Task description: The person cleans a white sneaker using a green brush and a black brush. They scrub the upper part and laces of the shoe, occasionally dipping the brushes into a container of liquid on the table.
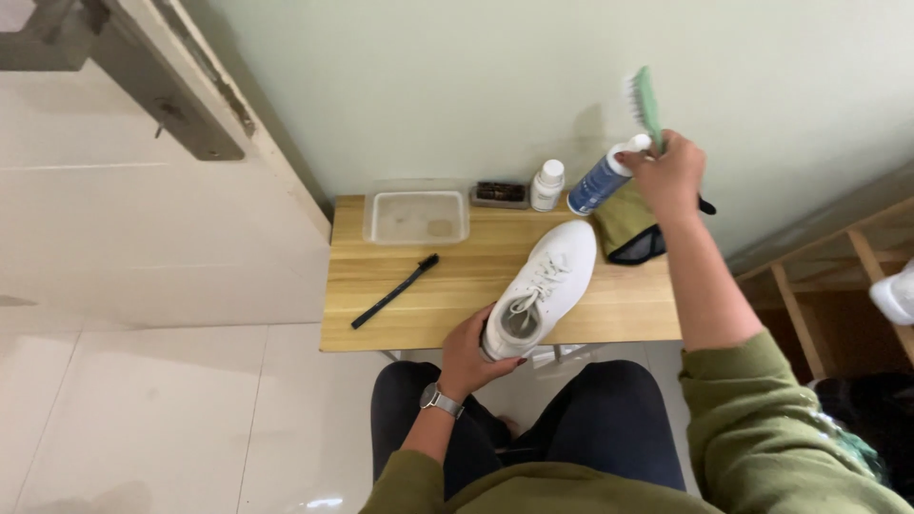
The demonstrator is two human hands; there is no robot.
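Left hand grips white sneaker; right hand clutches green brush and spray bottle beside tray.

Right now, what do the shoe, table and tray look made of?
Shoe: white fabric upper, matte, with laces, likely knit or canvas. Table: light wood or wood laminate, with visible plank grain and a satin finish. Tray: clear plastic, translucent with cloudy residue inside.

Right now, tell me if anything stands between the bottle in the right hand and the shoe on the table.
Nothing visible does. The right hand holds the blue bottle and a green brush above the table's back edge; the white shoe, gripped at its heel by the left hand, lies just below with open space between.
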